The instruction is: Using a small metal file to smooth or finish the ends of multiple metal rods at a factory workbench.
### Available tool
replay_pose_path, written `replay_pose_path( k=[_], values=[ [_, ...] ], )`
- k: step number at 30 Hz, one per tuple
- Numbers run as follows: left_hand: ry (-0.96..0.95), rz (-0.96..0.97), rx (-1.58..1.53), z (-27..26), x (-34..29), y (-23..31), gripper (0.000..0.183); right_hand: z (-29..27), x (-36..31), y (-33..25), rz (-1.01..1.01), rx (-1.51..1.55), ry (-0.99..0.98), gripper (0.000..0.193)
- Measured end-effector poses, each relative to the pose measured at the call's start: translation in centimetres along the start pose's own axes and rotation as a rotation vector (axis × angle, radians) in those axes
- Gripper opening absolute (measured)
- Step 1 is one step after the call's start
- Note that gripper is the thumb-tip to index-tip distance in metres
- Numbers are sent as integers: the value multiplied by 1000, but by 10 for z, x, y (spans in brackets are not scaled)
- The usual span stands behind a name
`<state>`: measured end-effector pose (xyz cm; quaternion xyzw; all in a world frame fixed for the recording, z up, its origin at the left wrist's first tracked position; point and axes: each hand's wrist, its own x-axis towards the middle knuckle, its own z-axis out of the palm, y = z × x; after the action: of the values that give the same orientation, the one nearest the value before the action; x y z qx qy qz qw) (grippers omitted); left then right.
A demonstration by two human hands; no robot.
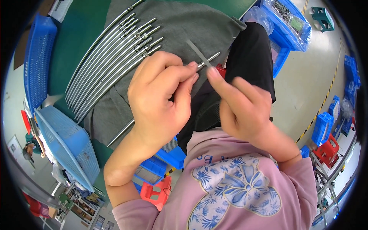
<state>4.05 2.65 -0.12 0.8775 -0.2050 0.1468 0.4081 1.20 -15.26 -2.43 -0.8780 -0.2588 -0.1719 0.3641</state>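
My left hand (159, 92) pinches a thin steel rod (122, 134) near its far right end. The rod runs under that hand, and its other end shows by my left forearm. Thumb and finger of my right hand (247, 105) grip a narrow flat grey file (197, 51). The file crosses the rod close to a small collar, just beyond my left fingertips; whether the two touch, I cannot tell. Several similar steel rods (111, 63) with collars lie side by side on a grey cloth (178, 17), left of my left hand.
The cloth covers part of a green tabletop (63, 57). Blue plastic baskets (71, 140) stand at the left. A blue bin (303, 42) with bagged small parts is at the upper right. Red stools (327, 151) and a green stool (322, 19) stand on the floor.
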Motion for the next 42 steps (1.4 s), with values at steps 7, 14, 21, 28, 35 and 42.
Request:
replay_pose_path(
  k=[7, 14, 21, 28, 35, 42],
  values=[
    [8, -26, -28, 3, -4, 2, 17, -13, -6, -12, 51, -23, -57, 60],
    [28, -24, -24, 5, -3, 3, 17, -25, -16, -8, 94, -33, -154, 63],
    [33, -19, -12, 7, -4, 3, 16, -39, -9, -11, 211, 112, -301, 57],
    [35, -39, -29, 6, -5, 1, 17, -37, -14, -14, 239, 156, -318, 53],
    [34, -38, -18, 7, -4, -1, 17, -10, -26, -1, 131, 133, -98, 60],
    [19, 28, -4, 6, -3, -2, 18, 11, -32, 8, 4, 21, 36, 60]
  ],
)
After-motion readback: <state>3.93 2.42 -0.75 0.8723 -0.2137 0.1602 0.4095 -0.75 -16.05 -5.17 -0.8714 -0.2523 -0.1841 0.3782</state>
